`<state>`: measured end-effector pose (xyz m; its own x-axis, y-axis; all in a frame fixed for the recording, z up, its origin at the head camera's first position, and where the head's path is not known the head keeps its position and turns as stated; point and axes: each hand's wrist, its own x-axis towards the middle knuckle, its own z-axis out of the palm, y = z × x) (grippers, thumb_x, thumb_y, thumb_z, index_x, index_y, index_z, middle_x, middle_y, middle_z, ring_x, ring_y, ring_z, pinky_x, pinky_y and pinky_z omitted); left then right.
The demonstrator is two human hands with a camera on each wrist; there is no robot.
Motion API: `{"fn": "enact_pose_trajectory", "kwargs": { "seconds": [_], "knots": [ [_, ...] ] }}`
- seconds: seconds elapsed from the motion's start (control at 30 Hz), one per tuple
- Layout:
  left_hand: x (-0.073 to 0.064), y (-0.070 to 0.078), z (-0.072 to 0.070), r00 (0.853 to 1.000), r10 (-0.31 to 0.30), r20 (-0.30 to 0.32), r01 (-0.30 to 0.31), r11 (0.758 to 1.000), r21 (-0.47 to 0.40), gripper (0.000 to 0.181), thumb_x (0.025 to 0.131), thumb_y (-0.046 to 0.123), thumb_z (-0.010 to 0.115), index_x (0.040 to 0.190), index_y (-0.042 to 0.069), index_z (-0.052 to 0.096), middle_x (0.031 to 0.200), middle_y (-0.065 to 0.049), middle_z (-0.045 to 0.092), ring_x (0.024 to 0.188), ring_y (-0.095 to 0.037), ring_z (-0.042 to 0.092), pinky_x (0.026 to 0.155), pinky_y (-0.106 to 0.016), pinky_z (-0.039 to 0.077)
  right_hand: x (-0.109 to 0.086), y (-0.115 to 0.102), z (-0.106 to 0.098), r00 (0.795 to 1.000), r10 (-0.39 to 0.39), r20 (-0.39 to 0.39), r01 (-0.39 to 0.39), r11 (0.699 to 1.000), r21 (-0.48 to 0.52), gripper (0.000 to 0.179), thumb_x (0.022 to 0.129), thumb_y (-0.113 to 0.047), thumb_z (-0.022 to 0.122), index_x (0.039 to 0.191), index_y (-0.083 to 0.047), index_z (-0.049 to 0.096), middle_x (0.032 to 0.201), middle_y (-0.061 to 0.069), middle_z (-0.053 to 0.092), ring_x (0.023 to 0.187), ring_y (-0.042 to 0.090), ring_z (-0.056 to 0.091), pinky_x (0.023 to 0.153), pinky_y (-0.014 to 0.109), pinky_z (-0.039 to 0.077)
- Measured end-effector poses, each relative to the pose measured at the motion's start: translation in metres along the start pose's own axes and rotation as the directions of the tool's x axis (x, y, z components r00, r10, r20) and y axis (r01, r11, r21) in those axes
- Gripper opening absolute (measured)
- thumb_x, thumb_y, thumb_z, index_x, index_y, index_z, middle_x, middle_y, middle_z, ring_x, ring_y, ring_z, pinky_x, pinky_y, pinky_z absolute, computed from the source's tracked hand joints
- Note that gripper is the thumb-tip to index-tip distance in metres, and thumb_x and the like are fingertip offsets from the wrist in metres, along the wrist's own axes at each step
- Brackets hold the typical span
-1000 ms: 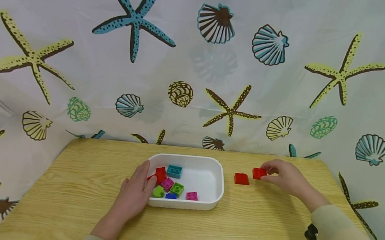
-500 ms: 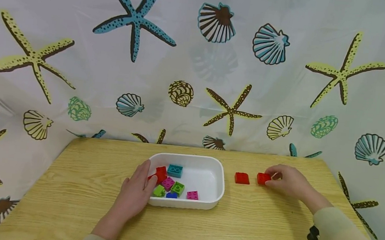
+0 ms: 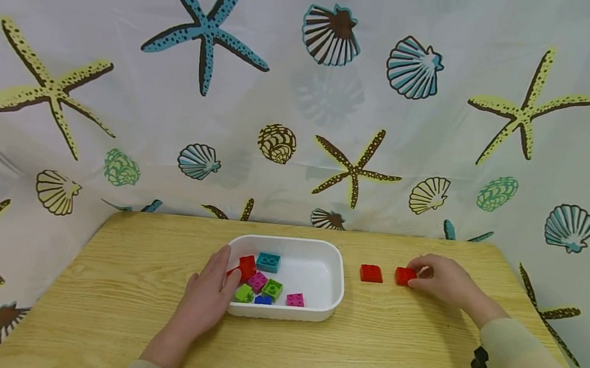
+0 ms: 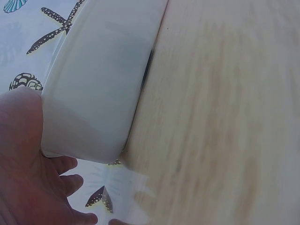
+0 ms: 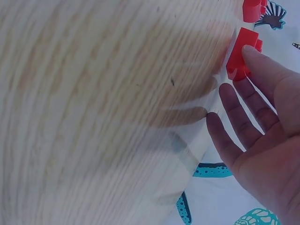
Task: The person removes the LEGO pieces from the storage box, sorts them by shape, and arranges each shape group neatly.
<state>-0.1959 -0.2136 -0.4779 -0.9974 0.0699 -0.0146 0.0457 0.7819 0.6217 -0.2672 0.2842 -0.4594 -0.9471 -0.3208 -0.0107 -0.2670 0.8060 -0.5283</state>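
My right hand (image 3: 444, 279) pinches a red toy building brick (image 3: 404, 276) at the table's far right, thumb on its near side. The right wrist view shows this brick (image 5: 242, 54) at the tabletop, the other fingers spread below it. Just left of it lies a second red brick (image 3: 371, 273). My left hand (image 3: 206, 294) grips the left end of a white tray (image 3: 313, 318), thumb over the rim and fingers along the outside. Inside lie red bricks (image 3: 247, 268), a teal brick (image 3: 267, 262), green bricks (image 3: 272, 290), pink bricks (image 3: 295, 300) and a blue brick (image 3: 263, 300). The left thumb partly hides one red brick.
The wooden table (image 3: 363, 359) ends at the back against a white curtain (image 3: 292, 106) printed with starfish and shells, which also hangs at both sides. A small black object (image 3: 481, 364) shows at the right sleeve.
My right hand has moved the red brick slightly right and down, from above the tabletop onto it, widening the gap to the other red brick. The left hand and tray stay put.
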Motion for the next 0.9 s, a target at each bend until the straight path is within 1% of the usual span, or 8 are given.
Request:
{"fn": "enact_pose_trajectory", "kwargs": {
  "seconds": [0.17,0.37,0.67,0.9],
  "knots": [
    [-0.0001,0.0,0.0005,1.0,0.001,-0.002,-0.001,1.0,0.004,0.078,0.119,0.042,0.044,0.178,0.008,0.007,0.184,-0.018,0.011,0.169,-0.044,0.009,0.128,-0.077,0.002,0.001,-0.0006,0.0012,1.0,0.005,-0.007,-0.005,1.0,-0.011,0.03,0.098,-0.017,0.086,0.124,-0.004,0.079,0.116,0.009,0.077,0.102,0.028,0.072,0.095,0.054,0.06],
    [0.0001,-0.0003,0.0003,1.0,0.003,-0.006,-0.003,1.0,0.003,0.078,0.119,0.042,0.044,0.178,0.008,0.007,0.184,-0.017,0.011,0.169,-0.043,0.009,0.128,-0.077,0.002,0.0017,-0.0009,0.0034,1.0,0.006,-0.007,-0.006,1.0,-0.001,0.029,0.098,-0.016,0.086,0.124,-0.005,0.079,0.116,0.009,0.077,0.101,0.026,0.072,0.093,0.053,0.06],
    [-0.0002,0.0012,0.0005,1.0,-0.001,-0.01,0.001,1.0,0.007,0.078,0.118,0.041,0.045,0.178,0.008,0.008,0.184,-0.018,0.012,0.169,-0.043,0.01,0.128,-0.077,0.003,0.0036,0.0012,0.0057,1.0,0.025,0.002,-0.025,1.0,-0.003,0.028,0.097,-0.019,0.087,0.122,-0.007,0.08,0.111,0.005,0.076,0.097,0.023,0.07,0.09,0.049,0.059],
    [-0.0006,0.0015,0.0005,1.0,-0.006,-0.011,0.006,1.0,0.008,0.077,0.118,0.04,0.045,0.178,0.008,0.007,0.184,-0.018,0.012,0.169,-0.043,0.01,0.128,-0.077,0.003,0.0058,0.0019,0.0063,0.999,0.043,0.007,-0.043,0.999,0.002,0.028,0.097,-0.019,0.087,0.122,-0.008,0.08,0.111,0.004,0.076,0.097,0.022,0.069,0.09,0.047,0.058]
  ]
}}
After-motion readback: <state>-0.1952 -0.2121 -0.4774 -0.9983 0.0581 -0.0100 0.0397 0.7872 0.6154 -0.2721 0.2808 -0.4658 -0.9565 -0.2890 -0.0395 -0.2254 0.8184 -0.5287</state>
